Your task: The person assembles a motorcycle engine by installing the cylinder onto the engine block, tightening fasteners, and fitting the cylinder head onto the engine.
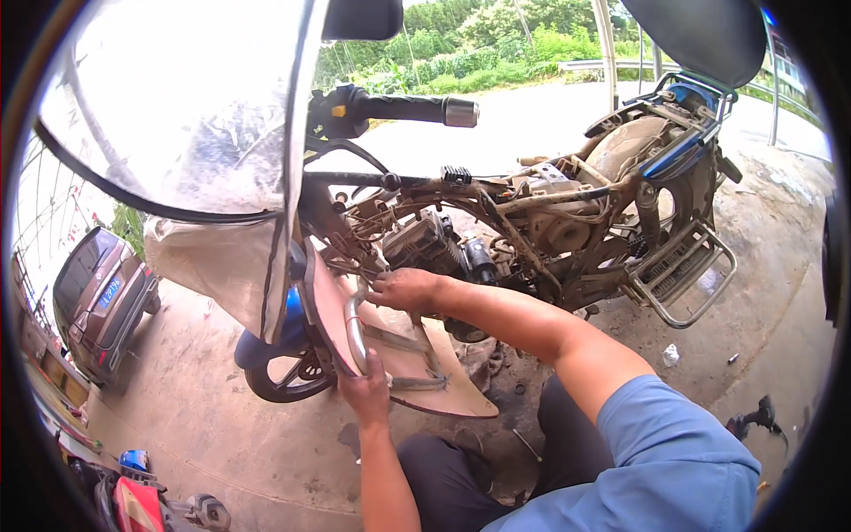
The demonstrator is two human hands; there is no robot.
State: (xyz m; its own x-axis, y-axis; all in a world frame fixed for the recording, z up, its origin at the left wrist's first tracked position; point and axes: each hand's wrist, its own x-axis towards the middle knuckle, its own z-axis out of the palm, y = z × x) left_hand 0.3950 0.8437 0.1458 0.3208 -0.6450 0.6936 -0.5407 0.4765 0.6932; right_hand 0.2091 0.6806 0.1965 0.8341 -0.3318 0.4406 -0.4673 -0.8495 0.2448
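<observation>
Hands at the front of a stripped motorcycle [567, 213], viewed from its side. My left hand [365, 395] was closed about the lower bend of a metal bar [356, 332], which stood along the inner face of a pinkish panel [456, 372] at the motorcycle's front end. My right hand [408, 291] lay near the bar's upper end, just forward of the motorcycle's engine, its fingers curled; whether they gripped anything I could not tell. The working room was narrow: bar on one side, engine on the other. The panel's curved lower edge jutted from the motorcycle toward my knees [434, 461], and a rack [683, 275] projected from the rear on my side. A windscreen [204, 106] rose above the front wheel. The floor [222, 434] beneath the motorcycle was concrete, stained and dusty, with a thin rod [527, 445] lying between my knees and a white scrap [670, 355] near the rack. Beyond the motorcycle's front stood a car [102, 301]; along its far side, greenery [479, 53].
</observation>
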